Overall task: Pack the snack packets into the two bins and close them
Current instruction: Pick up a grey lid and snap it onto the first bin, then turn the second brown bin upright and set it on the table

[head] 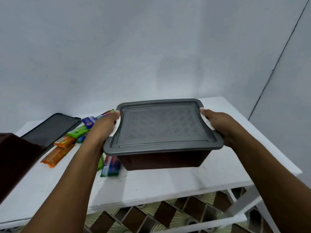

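A dark brown bin (161,160) with a grey patterned lid (161,126) on top is held just above the white table (168,185). My left hand (104,126) grips its left side at a white latch, and my right hand (218,126) grips the right side at the other white latch. Several snack packets lie on the table to the left: orange ones (57,152), a green one (77,132), a blue one (89,121), and a blue-red one (111,166) beside the bin. A second grey lid (50,128) lies flat at the far left.
A dark brown shape (15,158), perhaps the second bin, fills the left edge. A pale wall stands right behind the table. Below the table's front edge there is a white frame and a patterned floor (168,216).
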